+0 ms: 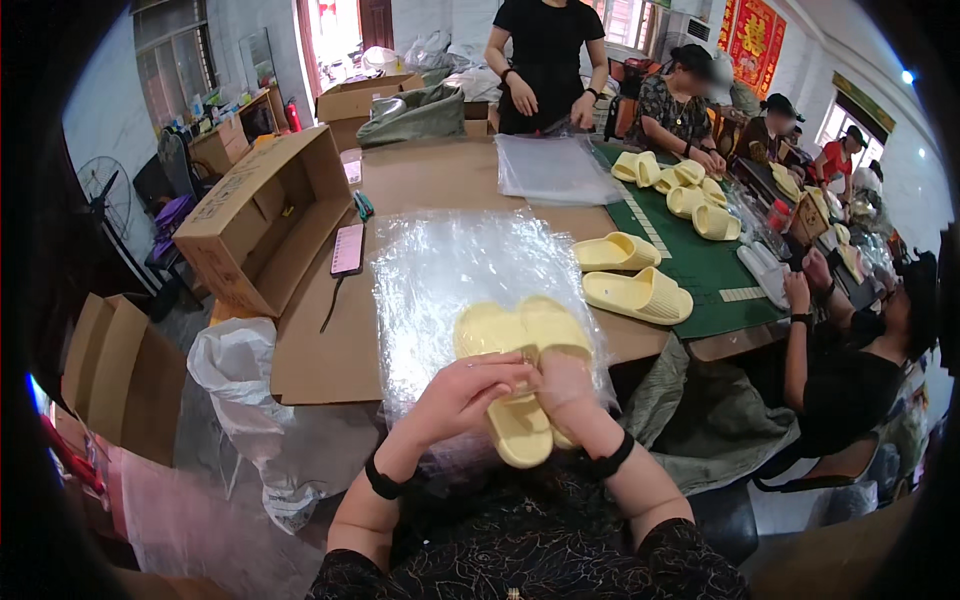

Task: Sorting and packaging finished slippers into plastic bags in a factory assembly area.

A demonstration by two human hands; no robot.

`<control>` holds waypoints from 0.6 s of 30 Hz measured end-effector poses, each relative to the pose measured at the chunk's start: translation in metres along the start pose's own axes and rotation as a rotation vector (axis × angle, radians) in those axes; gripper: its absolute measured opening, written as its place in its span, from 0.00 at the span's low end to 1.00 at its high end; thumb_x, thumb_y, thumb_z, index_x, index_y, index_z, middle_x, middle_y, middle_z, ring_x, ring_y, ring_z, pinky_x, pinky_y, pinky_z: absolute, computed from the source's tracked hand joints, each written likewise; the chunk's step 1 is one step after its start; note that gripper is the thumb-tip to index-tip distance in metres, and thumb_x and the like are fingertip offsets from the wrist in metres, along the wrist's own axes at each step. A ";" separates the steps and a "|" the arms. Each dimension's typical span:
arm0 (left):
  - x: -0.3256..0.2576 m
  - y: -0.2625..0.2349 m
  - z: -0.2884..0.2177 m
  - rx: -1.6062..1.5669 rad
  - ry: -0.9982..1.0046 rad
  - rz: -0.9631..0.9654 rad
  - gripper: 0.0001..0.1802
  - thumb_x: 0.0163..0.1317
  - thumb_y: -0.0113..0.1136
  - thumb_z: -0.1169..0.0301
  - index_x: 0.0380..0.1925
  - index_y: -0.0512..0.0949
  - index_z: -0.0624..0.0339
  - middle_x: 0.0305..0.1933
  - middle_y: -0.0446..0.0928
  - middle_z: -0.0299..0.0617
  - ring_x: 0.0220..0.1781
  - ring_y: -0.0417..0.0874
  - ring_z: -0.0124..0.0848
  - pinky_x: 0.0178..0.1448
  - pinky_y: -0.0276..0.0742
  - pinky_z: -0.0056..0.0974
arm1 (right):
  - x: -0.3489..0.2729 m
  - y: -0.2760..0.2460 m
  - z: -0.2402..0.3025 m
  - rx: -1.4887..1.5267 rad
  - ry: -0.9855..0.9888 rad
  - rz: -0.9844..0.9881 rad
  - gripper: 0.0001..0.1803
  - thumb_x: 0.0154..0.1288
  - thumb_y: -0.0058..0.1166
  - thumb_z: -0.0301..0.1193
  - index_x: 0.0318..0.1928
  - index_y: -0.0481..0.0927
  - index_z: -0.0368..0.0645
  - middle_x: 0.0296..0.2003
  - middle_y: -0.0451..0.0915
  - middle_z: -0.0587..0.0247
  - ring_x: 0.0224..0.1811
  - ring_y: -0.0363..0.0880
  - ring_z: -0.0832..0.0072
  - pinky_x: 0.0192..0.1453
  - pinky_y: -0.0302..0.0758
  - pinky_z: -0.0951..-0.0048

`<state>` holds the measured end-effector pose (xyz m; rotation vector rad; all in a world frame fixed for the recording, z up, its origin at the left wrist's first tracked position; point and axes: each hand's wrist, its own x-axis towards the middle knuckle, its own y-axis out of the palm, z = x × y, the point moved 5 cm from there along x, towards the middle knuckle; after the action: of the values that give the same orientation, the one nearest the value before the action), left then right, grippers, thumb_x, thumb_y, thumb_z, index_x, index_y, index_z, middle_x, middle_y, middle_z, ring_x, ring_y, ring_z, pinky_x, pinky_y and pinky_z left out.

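Observation:
A pair of pale yellow slide slippers [520, 435] is held low at the table's near edge, toes pointing away from me. Their toe ends lie under a clear plastic bag [572, 322], on a shiny stack of clear bags [440, 260]. My right hand [567, 385] grips the pair from the right side, and plastic film seems to cover its fingers. Above the left slipper, my left hand [475, 390] has its fingers pressed together at the bag's edge; the exact grip is partly hidden. Another yellow slipper pair [640, 292] lies just to the right.
An open cardboard box [260, 220] stands on the left, beside a phone [347, 250] with a cable. More clear bags [555, 170] lie across the table near a standing person [550, 60]. Several yellow slippers [690, 190] rest on the green mat [690, 270]; co-workers sit along the right.

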<state>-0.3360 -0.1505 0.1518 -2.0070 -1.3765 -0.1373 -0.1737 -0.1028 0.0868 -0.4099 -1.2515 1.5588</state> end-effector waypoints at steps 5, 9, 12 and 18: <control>-0.006 -0.002 -0.002 -0.147 -0.063 0.072 0.06 0.70 0.52 0.76 0.37 0.79 0.65 0.55 0.83 0.43 0.65 0.78 0.42 0.67 0.73 0.43 | 0.049 0.032 -0.005 0.039 -0.044 -0.194 0.16 0.69 0.52 0.38 0.29 0.77 0.38 0.26 0.78 0.45 0.31 0.79 0.48 0.35 0.74 0.51; -0.013 -0.009 -0.001 -0.154 -0.059 0.092 0.08 0.71 0.50 0.75 0.37 0.79 0.65 0.55 0.83 0.44 0.65 0.78 0.41 0.66 0.74 0.42 | 0.101 0.045 0.009 0.062 0.117 -0.104 0.19 0.68 0.51 0.42 0.31 0.79 0.38 0.27 0.81 0.45 0.33 0.82 0.49 0.38 0.77 0.51; -0.022 -0.021 0.006 -0.173 -0.080 0.074 0.09 0.71 0.50 0.76 0.43 0.80 0.64 0.54 0.83 0.46 0.60 0.81 0.40 0.61 0.76 0.40 | 0.130 0.057 0.008 0.004 0.131 -0.178 0.18 0.68 0.51 0.42 0.32 0.80 0.39 0.28 0.82 0.47 0.34 0.83 0.50 0.40 0.77 0.52; -0.044 -0.051 0.023 -0.126 -0.106 -0.088 0.12 0.69 0.52 0.77 0.47 0.82 0.63 0.53 0.83 0.46 0.55 0.82 0.35 0.58 0.77 0.38 | 0.135 0.078 -0.010 -0.013 0.164 -0.186 0.19 0.68 0.53 0.41 0.43 0.78 0.35 0.36 0.81 0.41 0.41 0.82 0.49 0.47 0.76 0.51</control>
<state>-0.4053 -0.1606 0.1390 -2.0832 -1.5578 -0.1630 -0.2587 0.0256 0.0596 -0.4088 -1.1399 1.3336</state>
